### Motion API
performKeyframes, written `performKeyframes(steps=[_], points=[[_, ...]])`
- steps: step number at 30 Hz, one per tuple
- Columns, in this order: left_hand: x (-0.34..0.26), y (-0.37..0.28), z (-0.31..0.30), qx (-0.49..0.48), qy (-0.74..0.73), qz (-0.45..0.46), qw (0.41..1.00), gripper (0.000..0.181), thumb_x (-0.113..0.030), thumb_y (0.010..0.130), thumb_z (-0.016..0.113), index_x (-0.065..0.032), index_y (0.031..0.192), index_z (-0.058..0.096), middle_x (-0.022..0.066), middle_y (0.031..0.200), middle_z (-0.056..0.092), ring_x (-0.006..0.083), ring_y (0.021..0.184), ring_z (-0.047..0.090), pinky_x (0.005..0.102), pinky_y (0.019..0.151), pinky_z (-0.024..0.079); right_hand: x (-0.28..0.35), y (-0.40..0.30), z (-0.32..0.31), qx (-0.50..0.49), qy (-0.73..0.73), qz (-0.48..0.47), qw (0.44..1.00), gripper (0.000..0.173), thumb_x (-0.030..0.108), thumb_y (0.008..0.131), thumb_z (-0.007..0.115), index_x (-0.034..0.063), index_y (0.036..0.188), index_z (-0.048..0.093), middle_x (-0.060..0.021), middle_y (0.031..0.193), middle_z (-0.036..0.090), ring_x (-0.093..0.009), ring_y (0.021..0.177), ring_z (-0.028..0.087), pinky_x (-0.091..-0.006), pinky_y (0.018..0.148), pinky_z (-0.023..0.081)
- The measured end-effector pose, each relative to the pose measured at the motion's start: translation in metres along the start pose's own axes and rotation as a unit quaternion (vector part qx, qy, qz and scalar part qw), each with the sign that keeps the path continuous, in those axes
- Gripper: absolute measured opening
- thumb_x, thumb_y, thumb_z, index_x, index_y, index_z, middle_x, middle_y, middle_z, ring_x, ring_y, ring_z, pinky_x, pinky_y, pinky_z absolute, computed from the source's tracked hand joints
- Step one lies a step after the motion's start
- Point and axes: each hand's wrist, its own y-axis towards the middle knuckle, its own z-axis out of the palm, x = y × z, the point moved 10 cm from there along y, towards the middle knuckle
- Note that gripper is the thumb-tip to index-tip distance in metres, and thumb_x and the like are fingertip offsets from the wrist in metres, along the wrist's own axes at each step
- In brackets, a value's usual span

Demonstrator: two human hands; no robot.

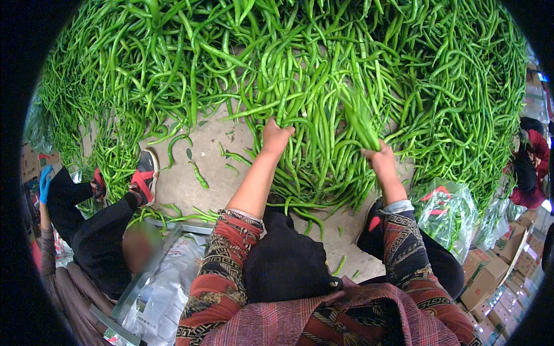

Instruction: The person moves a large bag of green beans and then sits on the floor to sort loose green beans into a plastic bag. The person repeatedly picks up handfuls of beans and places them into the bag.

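Long green chili peppers (320,112) lie in a wide, deep heap over the floor in front of me. My left hand (277,135) is closed around a few of them at the near side of the heap, with their tips pointing away from me. To its right, my right hand (379,156) grips a bunch of green peppers (360,121), which is blurred and points up and to the left. Beneath and between both hands is a looser layer of peppers. How many each hand holds cannot be told.
A co-worker (86,233) with a blue glove (45,184) sits at the left, shoe (146,177) by the heap. Near me are a metal-framed stand with a white printed sack (160,289) and a clear plastic bag of peppers (446,216). Cardboard boxes (484,272) and another person (530,164) are at the right.
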Motion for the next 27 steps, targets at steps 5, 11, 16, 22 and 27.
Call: performKeyframes(steps=[5,11,16,22,27], points=[[0.020,0.004,0.013,0.009,0.174,-0.062,0.983,0.046,-0.014,0.066,0.073,0.0043,0.105,0.057,0.0192,0.098,0.068,0.0333,0.093,0.065,0.0398,0.083,0.050,0.008,0.001,0.040,-0.021,-0.098,-0.044,0.994,0.043,0.028,0.075,0.077,0.0010,0.107,0.066,-0.0154,0.088,0.070,-0.025,0.074,0.066,-0.0351,0.072,0.051],[0.039,-0.001,0.028,0.050,0.137,-0.091,0.985,0.061,-0.018,0.067,0.077,0.0054,0.118,0.051,0.0245,0.112,0.063,0.0390,0.104,0.061,0.0417,0.090,0.048,-0.037,-0.004,0.121,0.038,-0.158,0.014,0.987,0.048,0.038,0.066,0.081,-0.0022,0.090,0.069,-0.0205,0.082,0.069,-0.031,0.077,0.068,-0.0384,0.074,0.052],[0.004,-0.015,0.048,0.014,0.357,-0.103,0.928,0.074,-0.025,0.070,0.080,0.0048,0.125,0.042,0.0249,0.115,0.061,0.0381,0.108,0.060,0.0413,0.090,0.049,-0.059,-0.005,0.085,-0.044,0.107,-0.026,0.993,0.034,0.025,0.078,0.075,0.0024,0.102,0.068,-0.0098,0.089,0.072,-0.022,0.079,0.067,-0.0323,0.075,0.051],[-0.010,-0.014,0.067,0.033,0.453,-0.141,0.880,0.070,-0.027,0.072,0.077,-0.0009,0.124,0.038,0.0238,0.113,0.061,0.0341,0.102,0.063,0.0403,0.085,0.052,-0.063,0.017,0.103,0.042,-0.185,0.036,0.981,0.053,0.038,0.064,0.081,-0.0037,0.094,0.068,-0.0205,0.089,0.069,-0.031,0.081,0.068,-0.0370,0.078,0.052],[-0.002,-0.015,0.067,0.089,0.406,-0.165,0.895,0.079,-0.026,0.071,0.074,-0.0010,0.132,0.030,0.0203,0.099,0.066,0.0332,0.092,0.066,0.0407,0.078,0.053,-0.079,-0.013,0.112,0.140,0.177,0.131,0.965,0.024,0.012,0.069,0.075,-0.0036,0.085,0.068,-0.0142,0.082,0.070,-0.027,0.071,0.067,-0.0376,0.068,0.052]])
